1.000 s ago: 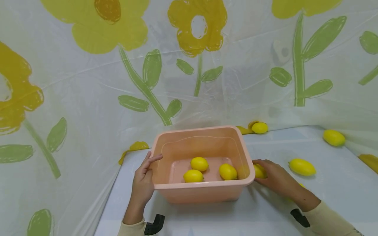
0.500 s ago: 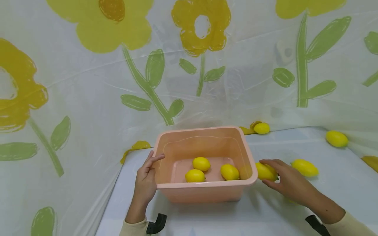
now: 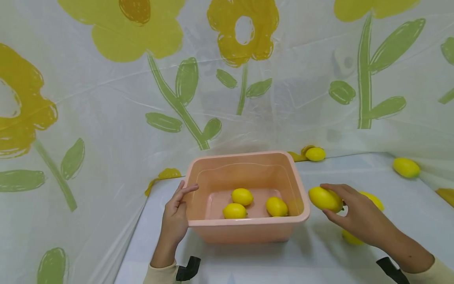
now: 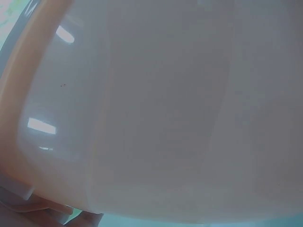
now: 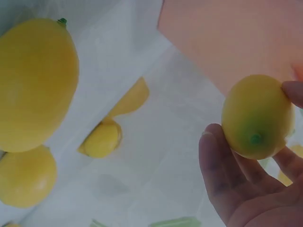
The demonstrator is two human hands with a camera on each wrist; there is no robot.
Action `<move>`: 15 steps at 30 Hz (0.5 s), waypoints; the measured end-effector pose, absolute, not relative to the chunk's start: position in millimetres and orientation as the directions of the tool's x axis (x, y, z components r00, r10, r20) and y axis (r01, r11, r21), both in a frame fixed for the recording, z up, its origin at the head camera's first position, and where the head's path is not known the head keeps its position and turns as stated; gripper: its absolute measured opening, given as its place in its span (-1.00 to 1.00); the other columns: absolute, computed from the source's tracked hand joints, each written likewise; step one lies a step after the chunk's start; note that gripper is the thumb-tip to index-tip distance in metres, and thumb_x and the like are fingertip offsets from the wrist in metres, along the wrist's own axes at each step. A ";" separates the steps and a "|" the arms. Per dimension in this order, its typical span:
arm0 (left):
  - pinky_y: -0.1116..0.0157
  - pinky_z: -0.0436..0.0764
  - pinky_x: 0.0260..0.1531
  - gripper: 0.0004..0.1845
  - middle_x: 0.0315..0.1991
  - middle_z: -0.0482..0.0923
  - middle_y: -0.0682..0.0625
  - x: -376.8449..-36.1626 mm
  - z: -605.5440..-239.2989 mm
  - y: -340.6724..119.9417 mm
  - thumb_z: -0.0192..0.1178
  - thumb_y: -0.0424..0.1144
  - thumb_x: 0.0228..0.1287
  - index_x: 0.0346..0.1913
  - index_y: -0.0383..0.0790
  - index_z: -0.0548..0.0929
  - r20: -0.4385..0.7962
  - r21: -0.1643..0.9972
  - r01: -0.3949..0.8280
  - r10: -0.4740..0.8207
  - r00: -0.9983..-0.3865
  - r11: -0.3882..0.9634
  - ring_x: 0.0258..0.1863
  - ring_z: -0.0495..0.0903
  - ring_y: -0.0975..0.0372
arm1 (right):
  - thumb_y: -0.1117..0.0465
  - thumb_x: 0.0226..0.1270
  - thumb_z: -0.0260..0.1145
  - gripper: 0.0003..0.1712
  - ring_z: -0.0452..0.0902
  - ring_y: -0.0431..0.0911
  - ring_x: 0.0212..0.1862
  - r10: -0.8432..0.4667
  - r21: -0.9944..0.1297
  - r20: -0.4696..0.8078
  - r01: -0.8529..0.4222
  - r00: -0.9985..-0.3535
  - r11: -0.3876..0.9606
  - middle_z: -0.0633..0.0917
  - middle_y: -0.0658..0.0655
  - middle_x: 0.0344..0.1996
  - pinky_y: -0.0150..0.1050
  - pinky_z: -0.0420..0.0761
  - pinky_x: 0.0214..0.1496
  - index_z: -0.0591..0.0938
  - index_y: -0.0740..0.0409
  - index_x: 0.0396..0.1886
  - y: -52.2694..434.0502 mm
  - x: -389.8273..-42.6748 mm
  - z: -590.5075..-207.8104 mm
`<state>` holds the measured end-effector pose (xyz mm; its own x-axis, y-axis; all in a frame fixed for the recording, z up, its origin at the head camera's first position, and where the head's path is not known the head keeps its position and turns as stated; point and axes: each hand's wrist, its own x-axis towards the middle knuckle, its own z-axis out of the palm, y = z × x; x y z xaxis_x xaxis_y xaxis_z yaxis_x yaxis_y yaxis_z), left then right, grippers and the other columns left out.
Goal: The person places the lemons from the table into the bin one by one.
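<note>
- Pinching a lemon [image 3: 324, 199] in my right hand [image 3: 358, 217], lifted off the table [image 3: 319, 252] just beside the tub [image 3: 244, 227] at its right rim.
- Bracing the tub's left wall with my left hand [image 3: 174, 219], fingers spread flat, to keep it from sliding.

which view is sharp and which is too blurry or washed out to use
Head view: sharp and evenly lit, soft shadows under the pink tub, glare on the plastic backdrop. Left wrist view: the tub wall fills the frame, hazy with window glints. Right wrist view: held lemon clear enough, nearest lemon soft.
</note>
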<state>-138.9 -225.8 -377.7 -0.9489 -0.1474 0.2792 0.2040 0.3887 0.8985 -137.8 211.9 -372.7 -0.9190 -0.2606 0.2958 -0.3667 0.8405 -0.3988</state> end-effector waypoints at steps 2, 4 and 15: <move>-0.09 0.01 0.55 -0.40 0.27 0.59 0.01 -139.2 -377.8 -225.5 -0.30 -0.60 0.36 0.10 -0.07 0.69 0.273 0.900 0.198 -0.148 -0.951 0.389 0.59 0.01 0.26 | 0.10 0.10 0.55 -0.26 0.59 -0.06 -0.15 -0.259 -0.394 0.328 -0.380 -0.909 0.837 0.64 0.21 0.07 -0.27 0.66 -0.25 0.51 0.10 0.30 212.6 -137.3 -370.7; -0.07 0.02 0.55 -0.40 0.28 0.58 0.04 -139.4 -377.9 -225.4 -0.30 -0.59 0.36 0.11 -0.06 0.69 0.267 0.901 0.190 -0.152 -0.952 0.391 0.59 0.00 0.29 | 0.13 0.07 0.56 -0.26 0.60 -0.06 -0.15 -0.260 -0.384 0.373 -0.403 -0.891 0.831 0.64 0.20 0.06 -0.29 0.66 -0.26 0.52 0.12 0.28 213.0 -136.9 -369.4; -0.07 0.02 0.55 -0.44 0.27 0.59 0.02 -140.1 -378.6 -225.6 -0.30 -0.58 0.36 0.15 -0.20 0.66 0.263 0.898 0.182 -0.156 -0.952 0.401 0.59 0.01 0.29 | 0.19 0.00 0.58 -0.23 0.57 -0.03 -0.10 -0.243 -0.356 0.505 -0.456 -0.828 0.816 0.63 0.18 0.07 -0.50 0.61 -0.20 0.53 0.08 0.28 208.3 -136.1 -351.3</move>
